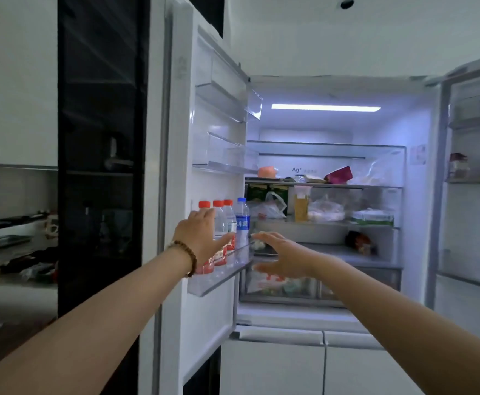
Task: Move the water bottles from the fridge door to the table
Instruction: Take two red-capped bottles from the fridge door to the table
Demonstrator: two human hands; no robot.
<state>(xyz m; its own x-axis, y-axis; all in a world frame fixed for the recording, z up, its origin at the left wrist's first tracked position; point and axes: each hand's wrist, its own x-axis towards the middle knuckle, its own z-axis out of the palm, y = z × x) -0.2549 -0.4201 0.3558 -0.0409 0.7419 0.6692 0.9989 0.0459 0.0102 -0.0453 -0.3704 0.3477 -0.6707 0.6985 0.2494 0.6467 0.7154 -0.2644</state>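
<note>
I've got the fridge door (204, 155) swung wide on the left, and four water bottles (227, 223) stand upright in its bottom bin (218, 276) — three red caps, one blue. My left hand (201, 238) is spread open against the red-capped ones, nothing gripped. My right hand (281, 256) hovers flat and empty just right of the blue-capped bottle (242, 220).

Three red-capped bottles (204, 206) stand in the door shelf (218, 280). One blue-capped bottle (242, 216) stands beside them. Two hands reach in.
</note>
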